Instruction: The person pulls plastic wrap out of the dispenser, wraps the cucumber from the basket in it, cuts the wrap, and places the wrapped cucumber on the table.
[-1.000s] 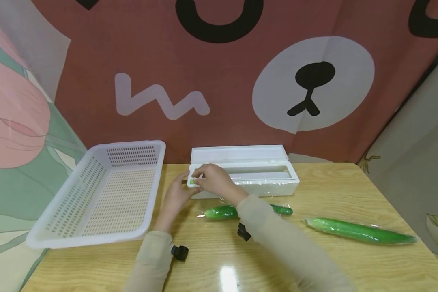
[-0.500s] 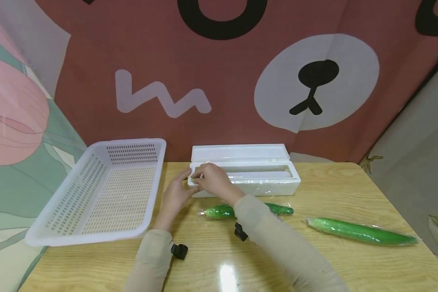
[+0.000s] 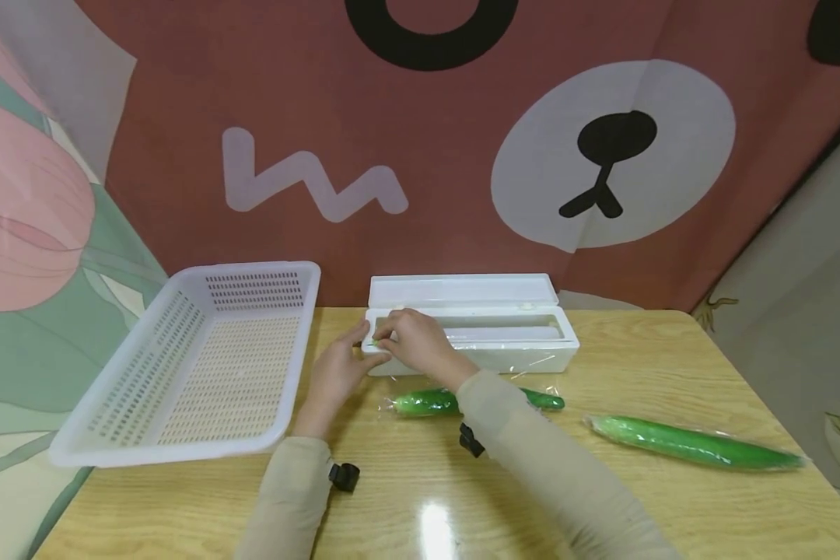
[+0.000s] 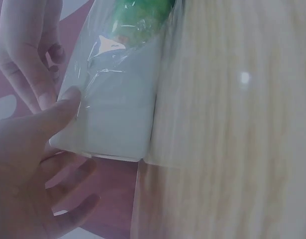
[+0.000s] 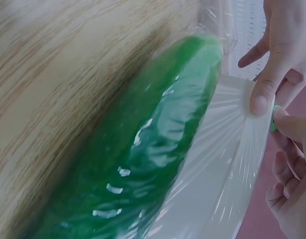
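Observation:
A white cling film dispenser (image 3: 532,358) sits at the back of the table with its lid (image 3: 462,291) up. My left hand (image 3: 337,373) grips its left end, thumb (image 4: 68,102) on the front top edge and fingers behind. At that same corner, my right hand (image 3: 416,342) pinches the small green slide cutter (image 5: 275,118) between thumb and finger. Clear film (image 5: 225,129) stretches down over the dispenser's front. Directly in front lies a cucumber (image 3: 423,403) in film, its middle hidden by my right forearm in the head view.
To the left stands a white perforated plastic basket (image 3: 290,389). Another film-wrapped cucumber (image 3: 700,443) rests at the right on the wooden table (image 3: 385,505). A printed cloth (image 3: 434,194) hangs close behind the dispenser.
The head view has tipped slightly, so things sit a little higher in it. My right fingers now cover more of the green slide cutter; both hands stay at the dispenser's left end.

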A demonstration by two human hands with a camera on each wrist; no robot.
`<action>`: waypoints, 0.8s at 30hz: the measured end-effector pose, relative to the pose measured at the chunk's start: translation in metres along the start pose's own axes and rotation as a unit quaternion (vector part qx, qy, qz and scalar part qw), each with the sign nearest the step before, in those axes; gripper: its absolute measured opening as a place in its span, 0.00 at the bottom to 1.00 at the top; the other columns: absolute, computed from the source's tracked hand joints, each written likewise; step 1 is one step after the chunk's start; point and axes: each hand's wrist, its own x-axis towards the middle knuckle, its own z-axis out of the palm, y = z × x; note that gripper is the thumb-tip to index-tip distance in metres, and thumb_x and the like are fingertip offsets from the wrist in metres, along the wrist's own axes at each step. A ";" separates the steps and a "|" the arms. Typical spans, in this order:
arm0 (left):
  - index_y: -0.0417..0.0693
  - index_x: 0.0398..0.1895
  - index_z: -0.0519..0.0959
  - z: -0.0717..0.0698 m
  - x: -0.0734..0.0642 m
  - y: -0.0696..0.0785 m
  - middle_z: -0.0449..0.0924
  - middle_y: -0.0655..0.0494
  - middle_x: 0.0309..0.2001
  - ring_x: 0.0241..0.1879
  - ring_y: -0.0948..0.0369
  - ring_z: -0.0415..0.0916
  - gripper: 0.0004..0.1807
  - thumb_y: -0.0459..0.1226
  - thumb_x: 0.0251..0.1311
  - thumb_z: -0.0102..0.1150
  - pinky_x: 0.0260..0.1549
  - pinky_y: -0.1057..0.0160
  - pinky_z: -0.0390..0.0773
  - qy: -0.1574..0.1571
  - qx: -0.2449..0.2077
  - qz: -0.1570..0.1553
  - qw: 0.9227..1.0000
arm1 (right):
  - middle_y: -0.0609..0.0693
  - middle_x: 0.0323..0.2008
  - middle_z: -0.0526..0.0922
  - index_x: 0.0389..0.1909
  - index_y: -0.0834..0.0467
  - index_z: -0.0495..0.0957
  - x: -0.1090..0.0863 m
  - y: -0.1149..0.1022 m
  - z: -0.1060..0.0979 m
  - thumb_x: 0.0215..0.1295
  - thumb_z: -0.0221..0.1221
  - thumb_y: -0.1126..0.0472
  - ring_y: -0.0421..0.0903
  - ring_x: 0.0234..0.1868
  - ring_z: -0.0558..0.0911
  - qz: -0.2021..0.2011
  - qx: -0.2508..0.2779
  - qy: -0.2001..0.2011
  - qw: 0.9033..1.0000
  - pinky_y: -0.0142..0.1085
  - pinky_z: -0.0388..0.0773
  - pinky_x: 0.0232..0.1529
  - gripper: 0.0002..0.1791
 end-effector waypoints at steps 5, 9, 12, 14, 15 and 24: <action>0.46 0.69 0.69 0.000 0.000 0.001 0.65 0.54 0.70 0.55 0.46 0.77 0.42 0.53 0.54 0.71 0.37 0.51 0.78 -0.002 -0.005 -0.001 1.000 | 0.42 0.41 0.84 0.45 0.49 0.88 -0.002 0.003 -0.003 0.65 0.66 0.57 0.41 0.41 0.79 -0.005 -0.005 -0.002 1.000 0.33 0.77 0.40 0.09; 0.46 0.69 0.69 0.000 0.000 0.002 0.64 0.56 0.70 0.59 0.45 0.74 0.42 0.52 0.54 0.71 0.39 0.50 0.78 -0.004 -0.005 -0.002 1.000 | 0.42 0.41 0.85 0.45 0.49 0.88 -0.003 0.006 -0.004 0.65 0.66 0.56 0.40 0.39 0.79 -0.020 -0.019 0.003 1.000 0.32 0.77 0.38 0.09; 0.47 0.69 0.68 0.000 0.000 0.002 0.64 0.57 0.70 0.62 0.46 0.71 0.42 0.52 0.54 0.71 0.39 0.50 0.79 -0.005 0.001 -0.003 1.000 | 0.43 0.41 0.85 0.45 0.50 0.88 -0.004 0.007 -0.005 0.65 0.66 0.56 0.40 0.38 0.79 -0.026 -0.027 0.003 0.999 0.31 0.77 0.37 0.09; 0.47 0.70 0.68 -0.001 0.000 0.003 0.64 0.58 0.70 0.59 0.46 0.74 0.41 0.53 0.54 0.70 0.34 0.52 0.78 -0.005 0.005 -0.006 1.000 | 0.43 0.41 0.85 0.44 0.50 0.88 -0.004 0.008 -0.005 0.65 0.66 0.56 0.40 0.38 0.80 -0.029 -0.031 0.004 0.999 0.32 0.77 0.37 0.09; 0.47 0.70 0.68 -0.001 0.000 0.003 0.65 0.58 0.70 0.57 0.47 0.75 0.42 0.53 0.54 0.70 0.33 0.53 0.78 -0.005 0.008 -0.006 1.000 | 0.43 0.41 0.85 0.44 0.51 0.88 -0.005 0.009 -0.005 0.65 0.66 0.56 0.40 0.38 0.80 -0.030 -0.031 0.005 0.999 0.32 0.77 0.37 0.09; 0.48 0.69 0.68 -0.002 0.000 0.002 0.65 0.59 0.69 0.51 0.48 0.80 0.41 0.53 0.55 0.70 0.34 0.52 0.78 -0.004 0.030 -0.010 0.999 | 0.43 0.41 0.85 0.43 0.50 0.88 -0.010 0.013 -0.011 0.65 0.66 0.56 0.40 0.39 0.81 -0.034 -0.048 0.004 0.998 0.34 0.78 0.39 0.08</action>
